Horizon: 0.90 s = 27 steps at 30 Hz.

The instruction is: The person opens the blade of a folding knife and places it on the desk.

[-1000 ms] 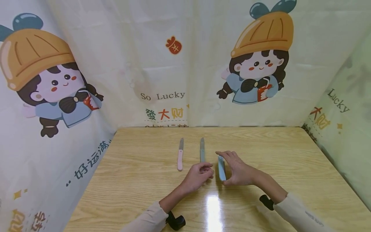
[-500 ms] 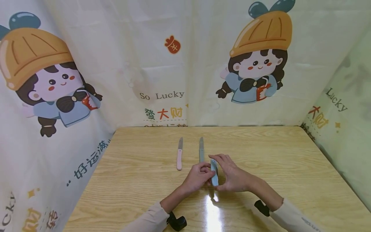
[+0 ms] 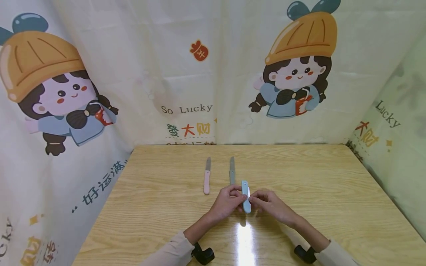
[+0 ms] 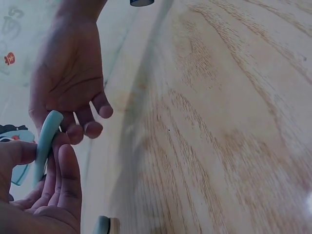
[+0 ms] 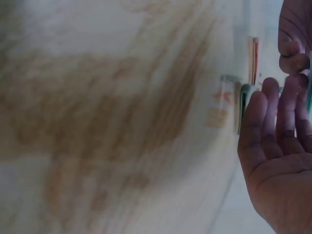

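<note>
A light blue folding knife (image 3: 245, 187) is held above the table between both hands, its blade folded along the right side of the handle. My left hand (image 3: 226, 204) pinches the handle between thumb and fingers; the left wrist view shows this grip on the knife (image 4: 45, 139). From the other side, the thumb and forefinger of my right hand (image 3: 274, 208) pinch at the blade edge. In the right wrist view the other fingers of the right hand (image 5: 285, 170) extend loosely. A grey-green knife (image 3: 232, 173), blade out, lies just beyond the left hand.
To the left of the grey-green knife lies a pink-handled knife (image 3: 206, 183), its blade unfolded and pointing away. The wooden table (image 3: 159, 210) ends at a printed curtain (image 3: 149, 85) at the back and sides.
The right hand brought the blue knife left to the left hand, which took hold of the handle. The right hand then shifted from spanning the knife's ends to pinching its right side.
</note>
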Tool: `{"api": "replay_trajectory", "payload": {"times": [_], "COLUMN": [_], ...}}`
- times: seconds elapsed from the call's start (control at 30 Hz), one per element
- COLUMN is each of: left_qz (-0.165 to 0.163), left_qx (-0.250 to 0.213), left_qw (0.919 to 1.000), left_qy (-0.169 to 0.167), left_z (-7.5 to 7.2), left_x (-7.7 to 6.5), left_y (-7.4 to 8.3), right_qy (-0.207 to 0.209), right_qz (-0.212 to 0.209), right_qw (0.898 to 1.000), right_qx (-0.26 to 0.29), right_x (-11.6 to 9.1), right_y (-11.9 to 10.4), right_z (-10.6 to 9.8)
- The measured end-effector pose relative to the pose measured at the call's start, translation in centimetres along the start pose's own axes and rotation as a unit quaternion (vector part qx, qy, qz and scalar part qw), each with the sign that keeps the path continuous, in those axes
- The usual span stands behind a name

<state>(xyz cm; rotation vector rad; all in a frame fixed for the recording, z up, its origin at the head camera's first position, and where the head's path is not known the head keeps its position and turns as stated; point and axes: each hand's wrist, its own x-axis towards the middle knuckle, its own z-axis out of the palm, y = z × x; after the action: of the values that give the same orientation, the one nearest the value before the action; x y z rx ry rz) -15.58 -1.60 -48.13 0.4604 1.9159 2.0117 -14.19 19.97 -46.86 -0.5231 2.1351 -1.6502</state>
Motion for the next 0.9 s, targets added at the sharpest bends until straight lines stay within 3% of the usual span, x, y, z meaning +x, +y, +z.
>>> {"api": "replay_trajectory", "payload": {"times": [0.27, 0.7, 0.9], "left_qz": [-0.012, -0.013, -0.004], "left_qx": [0.006, 0.010, 0.025], "left_qw": [0.9999, 0.9998, 0.9993], "left_qy": [-0.002, -0.013, -0.028], "left_z": [0.2, 0.6, 0.3], "left_x": [0.0, 0.1, -0.1], "left_y": [0.1, 0.8, 0.9], "right_qy": [-0.015, -0.003, -0.035], "right_qz": [-0.001, -0.021, -0.014], "right_qw": [0.999, 1.000, 0.999], "right_qx": [0.034, -0.004, 0.034], "right_x": [-0.2, -0.2, -0.3], "right_y": [0.2, 0.4, 0.3], "right_z": [0.3, -0.1, -0.7]}}
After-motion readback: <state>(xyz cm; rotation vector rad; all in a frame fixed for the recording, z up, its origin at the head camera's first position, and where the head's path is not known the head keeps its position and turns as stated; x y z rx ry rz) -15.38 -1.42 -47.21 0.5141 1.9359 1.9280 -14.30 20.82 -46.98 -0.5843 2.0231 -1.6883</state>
